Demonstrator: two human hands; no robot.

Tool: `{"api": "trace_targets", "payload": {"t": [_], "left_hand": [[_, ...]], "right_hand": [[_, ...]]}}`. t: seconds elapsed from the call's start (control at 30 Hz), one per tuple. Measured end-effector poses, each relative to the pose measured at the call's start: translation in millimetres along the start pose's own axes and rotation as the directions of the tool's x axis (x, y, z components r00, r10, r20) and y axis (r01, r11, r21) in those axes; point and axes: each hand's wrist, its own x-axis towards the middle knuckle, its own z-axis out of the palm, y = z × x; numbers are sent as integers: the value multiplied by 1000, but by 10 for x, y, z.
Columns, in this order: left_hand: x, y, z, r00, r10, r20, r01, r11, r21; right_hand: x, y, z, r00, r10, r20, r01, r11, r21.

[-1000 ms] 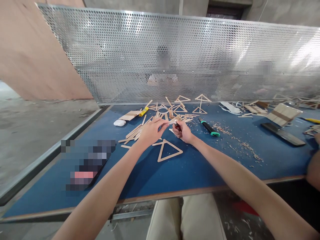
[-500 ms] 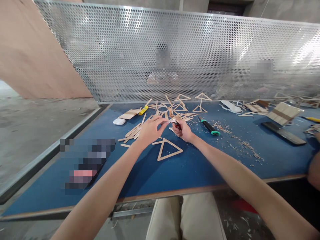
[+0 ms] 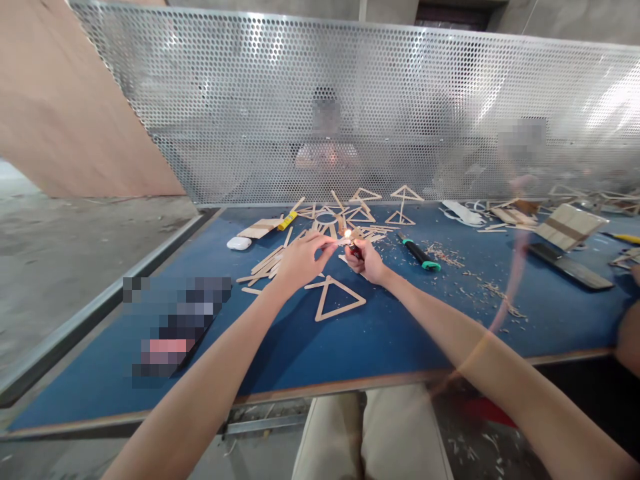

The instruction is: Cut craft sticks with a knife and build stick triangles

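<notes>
My right hand point(image 3: 370, 262) is closed around a dark red lighter point(image 3: 355, 251), whose flame point(image 3: 348, 234) burns bright at its top. Beside the flame, the fingertips of my left hand point(image 3: 301, 261) pinch a small whitish piece point(image 3: 340, 243); its kind is too small to make out. The piece reaches toward the lighter, close to the flame. Below my hands lies a triangle of wooden craft sticks point(image 3: 342, 315) on the blue table point(image 3: 290, 363). Loose craft sticks point(image 3: 267, 261) are strewn around and partly behind my left hand.
A black and green utility knife point(image 3: 419, 255) lies right of my hands, near wood scraps point(image 3: 493, 290). A yellow glue tube point(image 3: 287, 221), a white case point(image 3: 239, 243) and more stick triangles point(image 3: 400, 218) sit farther back. A perforated metal screen point(image 3: 240, 127) closes the far edge.
A flame has appeared at the lighter in my right hand. Both hands stay in nearly the same place.
</notes>
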Motion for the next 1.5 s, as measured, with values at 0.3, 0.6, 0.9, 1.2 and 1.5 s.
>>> {"api": "trace_targets", "payload": {"t": [0.3, 0.6, 0.9, 1.2, 1.5], "left_hand": [[5, 8, -8, 1000, 10, -3, -10, 1000, -23], [0, 2, 6, 1000, -1, -15, 1, 1000, -13], [3, -5, 8, 1000, 11, -20, -12, 1000, -14], [10, -16, 23, 999, 19, -30, -19, 1000, -23], [6, -31, 18, 998, 43, -52, -42, 999, 3]], "right_hand": [[-2, -7, -4, 1000, 5, 16, -5, 1000, 9], [0, -1, -8, 1000, 1, 11, -1, 1000, 20], [13, 24, -24, 1000, -11, 25, 11, 1000, 21], [18, 38, -35, 999, -15, 29, 14, 999, 30], [23, 41, -33, 1000, -10, 17, 10, 999, 34]]}}
